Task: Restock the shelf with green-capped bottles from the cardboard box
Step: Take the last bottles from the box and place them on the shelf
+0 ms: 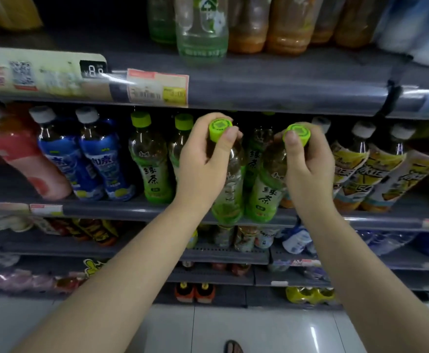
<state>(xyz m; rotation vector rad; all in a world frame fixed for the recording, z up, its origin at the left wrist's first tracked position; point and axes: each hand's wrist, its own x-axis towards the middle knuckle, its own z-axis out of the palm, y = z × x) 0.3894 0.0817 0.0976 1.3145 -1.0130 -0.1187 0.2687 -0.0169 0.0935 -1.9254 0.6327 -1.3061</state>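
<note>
A: Where were the hands?

B: Both up at the shelf edge [132, 208]. Left hand [203, 159] was wrapped round the neck of one green-capped bottle [227, 197], thumb against the cap. Right hand [307, 164] was clamped the same way on a 2nd green-capped bottle [263, 197], just right of the 1st.

A: Bottles touching?

B: Nearly, side by side, bases right at that edge, both tilted twd the camera. Couldn't tell if the bases sat on the shelf or hung just off it.

A: What else was on that level?

B: 2 more green teas [152, 161] already standing, left of the left hand. Further left, blue-label bottles [81, 159] w/ white caps. Right of the right hand, yellow-label bottles [366, 169].

A: And the box?

B: Not in frame.
</note>
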